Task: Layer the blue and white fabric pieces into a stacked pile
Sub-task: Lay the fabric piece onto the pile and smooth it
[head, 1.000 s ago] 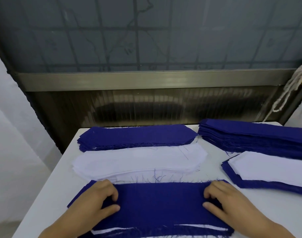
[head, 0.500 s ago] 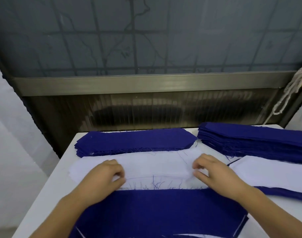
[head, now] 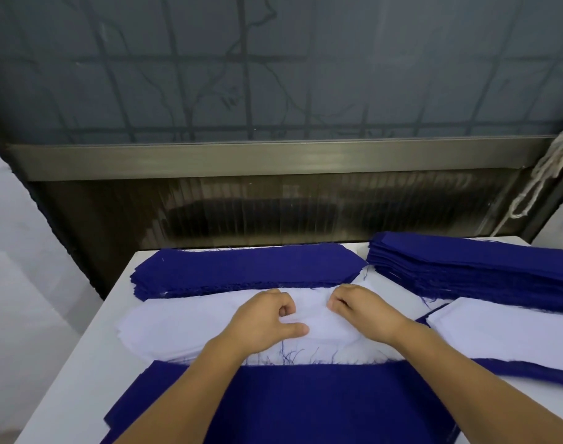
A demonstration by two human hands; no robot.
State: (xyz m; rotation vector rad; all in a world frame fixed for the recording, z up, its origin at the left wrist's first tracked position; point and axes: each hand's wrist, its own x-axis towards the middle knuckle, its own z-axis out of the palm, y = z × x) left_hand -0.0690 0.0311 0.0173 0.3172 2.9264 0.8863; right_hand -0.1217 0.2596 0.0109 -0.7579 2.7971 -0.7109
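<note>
Landmark: the white pile (head: 184, 328), mid-table; every place below is read off it.
Left hand (head: 264, 318): on top of the white pile near its middle, fingers curled under, thumb stretched flat along the cloth. It looks to pinch the top white piece (head: 321, 318), though I cannot see a lifted edge under my knuckles.
Right hand (head: 360, 310): just beside the left, on the same pile, fingers curled down into the cloth. A soft ridge of white bunches between my two hands.
Blue piece (head: 305, 402): lies flat on the near side of the white pile, frayed threads along the edge that meets it. By my judgement this is the stack being built, and a white layer goes on it next.
Blue pile (head: 241, 270): on the far side of the white pile, its near edge touching it.
Tall blue stack (head: 472, 267): to the right of the white pile and further back, many layers deep.
Blue-and-white stack (head: 504, 334): right of the white pile, white on top with blue showing under it.
Table (head: 81, 379): white, bare strip left of the white pile.
Handling: thin, limp, very light; it will sag and fold if taken at one point. Layers likely cling, so two may lift together.
Hold: best at two points spread well apart along the far long edge, peeling one layer free before it is lifted toward the blue piece.
</note>
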